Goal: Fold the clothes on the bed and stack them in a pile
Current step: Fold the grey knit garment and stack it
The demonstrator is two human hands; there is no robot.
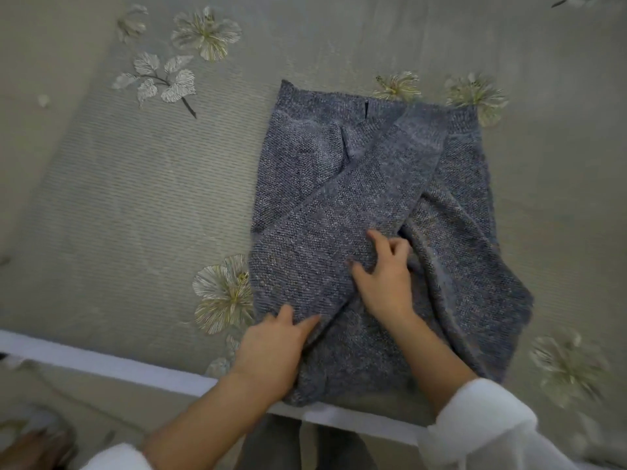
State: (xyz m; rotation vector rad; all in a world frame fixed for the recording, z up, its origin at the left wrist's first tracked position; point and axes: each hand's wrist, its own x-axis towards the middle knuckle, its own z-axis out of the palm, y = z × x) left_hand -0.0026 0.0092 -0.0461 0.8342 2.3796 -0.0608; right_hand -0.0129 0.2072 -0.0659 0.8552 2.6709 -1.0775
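Broadly, the grey-green bed (135, 205) fills my view, its cover stitched with pale flowers, and a white edge strip (101, 361) crosses it from 9 o'clock down toward 5 o'clock. Just right of centre lies the blue-grey knit sweater (305, 157), flat on the cover, its ribbed band toward 12 o'clock and its near end reaching the white strip at 6 o'clock. One knit sleeve (380, 171) is laid slantwise over the body, running from 7 o'clock up to 1 o'clock, with its cuff near the top band. My right hand (383, 283) rests on the middle of the sweater's lower half, thumb spread toward 9 o'clock and fingers curled into a bunched fold of the knit beside the sleeve. My left hand (274, 347) sits at the sweater's 7 o'clock edge, thumb and forefinger straight on the fabric; its other fingers are hidden by a fold, so I cannot tell whether it grips. At 9 o'clock from that hand, one flower (222, 293) touches the sweater's edge. White shirt cuffs (481, 422) cover my forearms.
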